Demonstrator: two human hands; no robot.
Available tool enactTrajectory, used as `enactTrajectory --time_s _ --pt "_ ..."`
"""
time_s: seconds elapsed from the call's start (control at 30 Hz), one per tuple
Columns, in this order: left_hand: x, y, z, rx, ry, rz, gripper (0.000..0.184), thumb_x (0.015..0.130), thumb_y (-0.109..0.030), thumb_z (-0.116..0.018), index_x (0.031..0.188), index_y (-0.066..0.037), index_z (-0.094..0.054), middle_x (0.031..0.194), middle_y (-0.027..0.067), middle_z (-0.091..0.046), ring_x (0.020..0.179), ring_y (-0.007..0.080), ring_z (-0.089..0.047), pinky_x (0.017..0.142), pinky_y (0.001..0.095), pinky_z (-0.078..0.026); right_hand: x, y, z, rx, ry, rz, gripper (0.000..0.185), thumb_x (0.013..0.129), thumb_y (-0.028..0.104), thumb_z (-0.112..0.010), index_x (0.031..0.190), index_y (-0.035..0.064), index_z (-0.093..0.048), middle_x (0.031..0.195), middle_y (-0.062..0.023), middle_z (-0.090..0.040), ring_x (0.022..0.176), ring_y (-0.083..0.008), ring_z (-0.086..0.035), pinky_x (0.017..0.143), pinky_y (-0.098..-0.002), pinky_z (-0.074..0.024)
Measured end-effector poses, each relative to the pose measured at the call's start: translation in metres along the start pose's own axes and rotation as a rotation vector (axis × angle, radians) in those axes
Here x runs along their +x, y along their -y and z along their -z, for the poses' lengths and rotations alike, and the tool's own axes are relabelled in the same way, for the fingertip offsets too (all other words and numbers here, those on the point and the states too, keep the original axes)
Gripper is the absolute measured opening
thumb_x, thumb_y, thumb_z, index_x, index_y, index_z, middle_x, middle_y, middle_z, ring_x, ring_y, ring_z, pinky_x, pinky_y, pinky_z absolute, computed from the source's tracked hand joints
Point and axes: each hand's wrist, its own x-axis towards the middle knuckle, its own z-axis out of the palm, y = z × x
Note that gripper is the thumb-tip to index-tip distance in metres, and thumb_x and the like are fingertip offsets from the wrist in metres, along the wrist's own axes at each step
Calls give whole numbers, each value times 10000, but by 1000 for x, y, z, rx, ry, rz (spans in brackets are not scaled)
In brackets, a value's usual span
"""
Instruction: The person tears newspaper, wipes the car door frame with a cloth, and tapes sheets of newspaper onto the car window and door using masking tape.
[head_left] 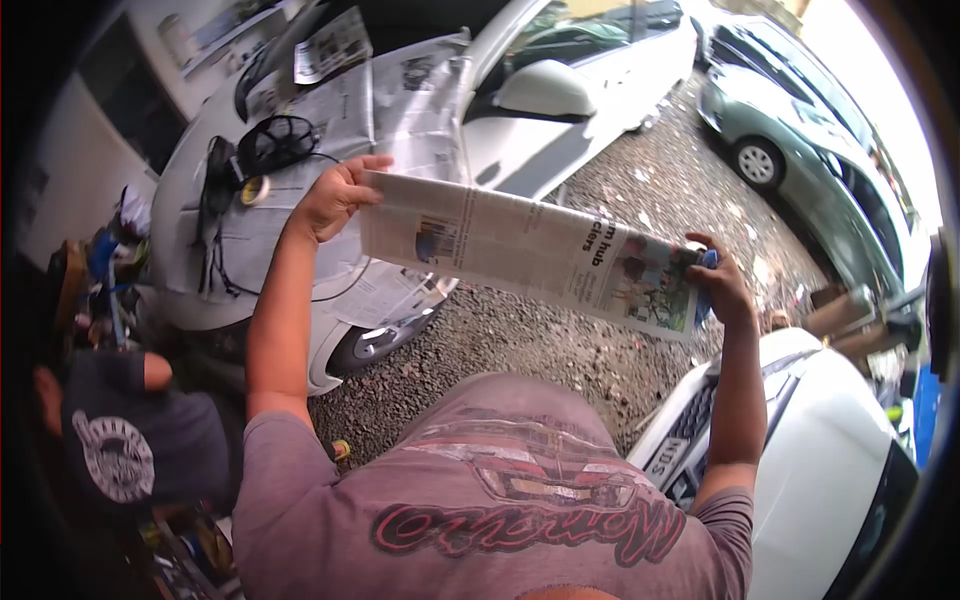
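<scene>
A long folded strip of newspaper point(500, 240) stretches between my two hands in front of me. My left hand point(340, 197) pinches its upper left corner, fingers closed. At the other end, my right hand point(728, 285) grips the right edge; a blue object point(709, 262), partly covered by the fingers, sits in that hand too, its kind unclear. Beyond my left hand stands a white car point(190, 155) with newspaper sheets point(415, 115) spread over its front. On the sheets lie a roll of tape point(255, 190) and a black round item with a cable point(278, 142).
To the left, a person in a dark shirt point(150, 440) bends near cluttered items. Another white car point(830, 430) stands close on my right. Gravel point(400, 365) covers the ground. A grey-green car point(800, 150) is parked farther right. The white car's wing mirror point(547, 88) juts out.
</scene>
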Motion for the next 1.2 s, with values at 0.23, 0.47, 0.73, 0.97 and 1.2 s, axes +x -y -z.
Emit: enactTrajectory --time_s 0.23,0.47,0.73,0.97,1.2 --pt "-5 -9 11 -30 -259 181 242 971 -97 -776 1174 28 -738 1080 100 -791 934 182 -760 888 339 -600 130 0 -14 198 218 66 565 815 -7 -768 1367 -14 -645 1114 -108 -773 975 -206 -757 898 -356 -636" --pt "17 -23 -13 102 -408 109 184 970 -90 -779 1118 13 -744 1052 81 -785 923 153 -741 874 319 -583 243 -38 14 53 395 -25 303 839 6 -782 1134 25 -719 957 -38 -760 835 -145 -710 795 -306 -579" --pt "46 -29 -78 174 -610 164 174 991 -72 -743 1153 -10 -726 1049 68 -778 924 148 -750 838 319 -608 346 -112 61 67 659 -115 127 894 30 -785 976 60 -693 781 -18 -702 681 -123 -669 602 -288 -524" --pt "97 -58 -104 268 -696 160 162 1039 -157 -727 1159 -49 -719 1039 28 -766 894 113 -739 813 306 -613 398 -130 70 204 727 -220 202 933 -1 -746 1119 48 -685 923 -28 -731 803 -114 -690 727 -277 -551" --pt "134 -73 -33 427 -706 56 188 1009 -165 -763 1153 -46 -741 1000 6 -747 874 81 -686 787 291 -565 453 -52 52 137 661 -41 352 891 -23 -720 1242 -24 -701 1005 -77 -766 839 -150 -718 797 -305 -588"
